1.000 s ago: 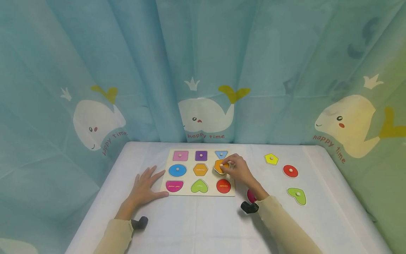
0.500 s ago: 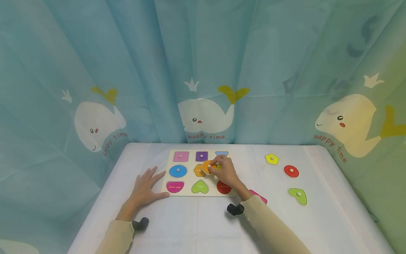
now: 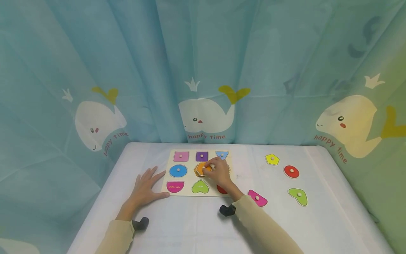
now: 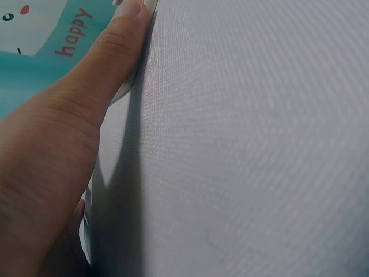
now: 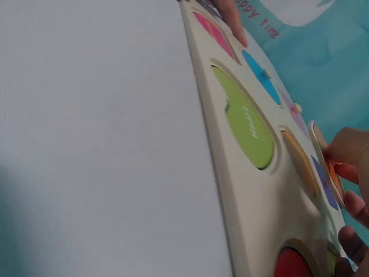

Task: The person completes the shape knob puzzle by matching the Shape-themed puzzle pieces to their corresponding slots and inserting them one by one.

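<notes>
The puzzle board [image 3: 187, 178] lies on the white table with colored shape recesses. My right hand [image 3: 219, 173] pinches the small knob of an orange hexagon piece [image 3: 204, 168]. In the right wrist view this piece [image 5: 335, 176] is held slightly above the board, near the orange hexagon recess [image 5: 300, 161]. My left hand [image 3: 144, 188] rests at the board's left side with fingers spread; its thumb [image 4: 118, 40] touches the lower left corner. Seated in the board are a pink rectangle [image 3: 181, 156], a purple square [image 3: 201, 156], a blue triangle [image 3: 222, 155] and a blue oval [image 3: 178, 171].
Loose pieces lie on the table right of the board: a yellow pentagon [image 3: 272, 159], a red circle [image 3: 291, 171], a green heart [image 3: 298, 197] and a magenta half-round [image 3: 257, 198]. A blue whale-print curtain [image 3: 269, 88] hangs behind the table.
My right hand has moved left with the orange hexagon, from the right column of the board to the hexagon recess in the middle. My left hand has stayed in place.
</notes>
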Action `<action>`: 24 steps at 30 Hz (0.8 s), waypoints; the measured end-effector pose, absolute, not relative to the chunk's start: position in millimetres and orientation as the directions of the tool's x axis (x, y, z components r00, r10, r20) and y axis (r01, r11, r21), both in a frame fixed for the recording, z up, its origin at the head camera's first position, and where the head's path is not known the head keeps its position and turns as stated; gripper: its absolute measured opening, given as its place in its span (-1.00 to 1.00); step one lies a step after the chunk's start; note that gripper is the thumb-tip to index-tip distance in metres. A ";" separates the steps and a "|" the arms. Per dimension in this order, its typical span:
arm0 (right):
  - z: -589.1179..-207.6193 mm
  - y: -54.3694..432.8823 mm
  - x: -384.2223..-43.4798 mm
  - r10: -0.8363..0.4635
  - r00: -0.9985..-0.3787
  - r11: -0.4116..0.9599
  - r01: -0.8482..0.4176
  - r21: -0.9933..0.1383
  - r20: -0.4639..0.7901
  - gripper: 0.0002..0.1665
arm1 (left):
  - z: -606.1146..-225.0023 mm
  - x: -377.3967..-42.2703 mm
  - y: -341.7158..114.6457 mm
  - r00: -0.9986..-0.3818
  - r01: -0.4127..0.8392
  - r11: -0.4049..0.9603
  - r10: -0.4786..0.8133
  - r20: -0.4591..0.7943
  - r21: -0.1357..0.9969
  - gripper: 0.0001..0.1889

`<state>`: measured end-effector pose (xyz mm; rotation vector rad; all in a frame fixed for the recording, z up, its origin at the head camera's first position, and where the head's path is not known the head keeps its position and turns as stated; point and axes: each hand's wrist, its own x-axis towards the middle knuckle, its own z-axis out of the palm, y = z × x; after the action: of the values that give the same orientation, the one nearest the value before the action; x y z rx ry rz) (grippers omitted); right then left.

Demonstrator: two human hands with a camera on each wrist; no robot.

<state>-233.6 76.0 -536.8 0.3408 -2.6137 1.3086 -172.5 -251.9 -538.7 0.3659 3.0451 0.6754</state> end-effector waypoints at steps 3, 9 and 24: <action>-539.3 69.9 -233.2 -0.098 -0.962 0.637 -0.256 -0.727 0.253 -0.91 | -540.5 -172.6 -252.6 -0.972 0.231 0.880 0.229 0.054 0.416 0.04; -537.9 59.0 -229.8 -0.051 -0.979 0.683 -0.179 -0.708 0.198 -0.89 | -542.6 -173.0 -253.4 -0.973 0.227 0.881 0.226 0.052 0.416 0.05; -542.3 51.0 -229.9 -0.011 -0.978 0.709 -0.155 -0.688 0.208 -0.89 | -538.3 -172.3 -251.7 -0.973 0.224 0.874 0.228 0.045 0.431 0.05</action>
<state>-229.9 51.0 -542.3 0.1337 -2.7263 1.1237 -172.3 -251.7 -538.3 0.3659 3.0342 0.6963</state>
